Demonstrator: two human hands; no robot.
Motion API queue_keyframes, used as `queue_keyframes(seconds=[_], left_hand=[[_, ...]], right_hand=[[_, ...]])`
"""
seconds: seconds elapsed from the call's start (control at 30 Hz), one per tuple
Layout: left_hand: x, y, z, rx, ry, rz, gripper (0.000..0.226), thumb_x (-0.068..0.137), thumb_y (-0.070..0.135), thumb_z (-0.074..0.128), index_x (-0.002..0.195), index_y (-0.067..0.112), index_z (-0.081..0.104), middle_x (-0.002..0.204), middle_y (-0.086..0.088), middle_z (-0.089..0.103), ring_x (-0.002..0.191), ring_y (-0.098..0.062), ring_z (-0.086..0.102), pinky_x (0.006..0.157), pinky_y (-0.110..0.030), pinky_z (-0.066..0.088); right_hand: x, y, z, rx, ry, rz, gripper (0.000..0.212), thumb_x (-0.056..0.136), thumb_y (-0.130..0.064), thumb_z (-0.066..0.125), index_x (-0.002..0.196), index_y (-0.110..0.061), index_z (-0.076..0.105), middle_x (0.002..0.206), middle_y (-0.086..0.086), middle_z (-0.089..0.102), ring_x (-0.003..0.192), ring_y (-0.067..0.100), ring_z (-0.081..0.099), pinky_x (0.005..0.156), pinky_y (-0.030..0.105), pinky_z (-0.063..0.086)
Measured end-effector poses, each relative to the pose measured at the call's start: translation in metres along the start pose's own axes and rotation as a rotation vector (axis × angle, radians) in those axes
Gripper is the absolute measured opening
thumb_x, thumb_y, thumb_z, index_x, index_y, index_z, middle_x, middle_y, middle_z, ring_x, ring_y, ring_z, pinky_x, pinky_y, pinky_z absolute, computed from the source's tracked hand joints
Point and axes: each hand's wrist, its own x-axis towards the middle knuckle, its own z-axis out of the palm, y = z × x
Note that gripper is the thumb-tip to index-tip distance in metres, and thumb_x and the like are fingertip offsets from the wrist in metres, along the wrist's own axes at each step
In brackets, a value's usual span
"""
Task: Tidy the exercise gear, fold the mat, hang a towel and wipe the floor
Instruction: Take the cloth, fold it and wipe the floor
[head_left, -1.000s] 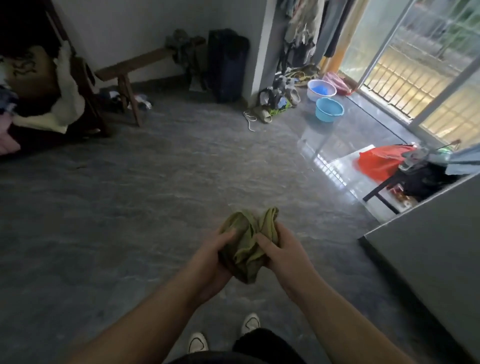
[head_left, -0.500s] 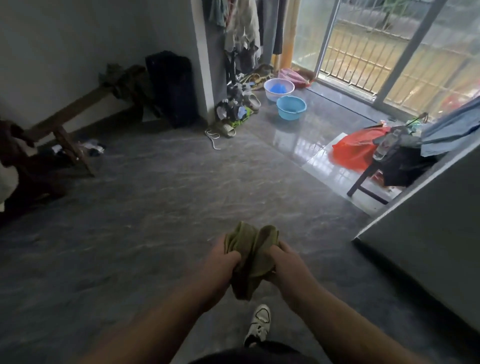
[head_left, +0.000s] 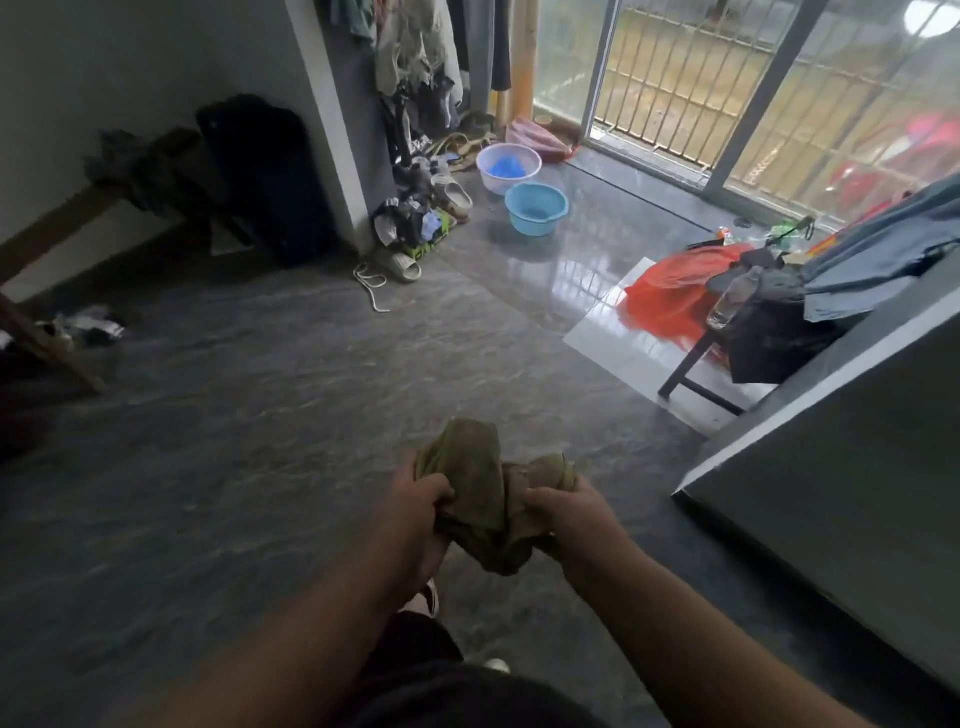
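A crumpled olive-green cloth (head_left: 480, 491) hangs bunched between both hands, above the dark grey floor (head_left: 260, 441). My left hand (head_left: 415, 525) grips its left side, fingers closed around the fabric. My right hand (head_left: 576, 519) grips its right side, thumb on top. The cloth's lower end droops below the hands. A white shoe shows under my left wrist. No mat or exercise gear is clearly visible.
A grey wall corner (head_left: 831, 519) juts in at right. A stool with a black bag, bottle (head_left: 730, 299) and orange bag (head_left: 670, 296) stands ahead right. Two basins (head_left: 535, 208), shoes and hung clothes (head_left: 415, 57) line the pillar. A wooden bench (head_left: 78, 228) stands at left.
The view has turned right and moved forward toward the balcony door. Both hands have kept hold of the cloth and drawn slightly apart, spreading it.
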Motion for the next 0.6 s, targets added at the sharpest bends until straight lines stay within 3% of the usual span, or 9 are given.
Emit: queue_keyframes(seconds=[0.1, 0.2, 0.3, 0.4, 0.6], left_hand=[[0.05, 0.009, 0.005, 0.028, -0.032, 0.005, 0.047, 0.078, 0.0, 0.061, 0.125, 0.001, 0.055, 0.114, -0.025, 0.067, 0.103, -0.042, 0.066, 0.089, -0.052, 0.055], [0.105, 0.018, 0.015, 0.146, -0.046, -0.006, 0.057, 0.074, 0.006, 0.077, 0.127, 0.005, 0.055, 0.116, -0.021, 0.069, 0.103, -0.037, 0.069, 0.09, -0.053, 0.056], [0.176, 0.03, 0.034, 0.193, -0.014, -0.02, 0.044, 0.078, -0.003, 0.073, 0.117, 0.011, 0.058, 0.109, -0.018, 0.071, 0.093, -0.032, 0.072, 0.079, -0.045, 0.059], [0.241, 0.054, 0.063, 0.253, -0.075, -0.026, 0.052, 0.068, 0.008, 0.074, 0.117, 0.01, 0.059, 0.109, -0.017, 0.072, 0.095, -0.032, 0.071, 0.083, -0.048, 0.059], [0.34, 0.096, 0.126, 0.283, -0.124, -0.042, 0.033, 0.083, -0.008, 0.066, 0.109, 0.011, 0.055, 0.102, -0.016, 0.069, 0.087, -0.029, 0.069, 0.077, -0.047, 0.058]], right_hand=[[0.036, -0.017, -0.003, 0.079, 0.087, -0.038, 0.026, 0.086, 0.012, 0.056, 0.106, -0.004, 0.064, 0.095, 0.023, 0.071, 0.083, 0.036, 0.071, 0.066, 0.039, 0.057], [0.07, -0.044, -0.004, 0.099, 0.179, -0.069, 0.037, 0.086, 0.015, 0.056, 0.107, -0.014, 0.062, 0.101, 0.021, 0.07, 0.089, 0.037, 0.07, 0.066, 0.04, 0.06], [0.109, -0.085, -0.01, 0.065, 0.232, -0.103, 0.041, 0.088, 0.013, 0.053, 0.109, -0.022, 0.06, 0.105, 0.014, 0.069, 0.095, 0.031, 0.069, 0.076, 0.039, 0.061], [0.151, -0.125, -0.017, 0.032, 0.343, -0.14, 0.04, 0.091, 0.01, 0.051, 0.104, -0.026, 0.06, 0.105, 0.008, 0.069, 0.097, 0.026, 0.068, 0.083, 0.039, 0.059], [0.217, -0.181, -0.031, -0.059, 0.481, -0.194, 0.038, 0.095, 0.0, 0.053, 0.125, -0.023, 0.058, 0.113, 0.002, 0.067, 0.102, 0.019, 0.066, 0.091, 0.037, 0.057]])
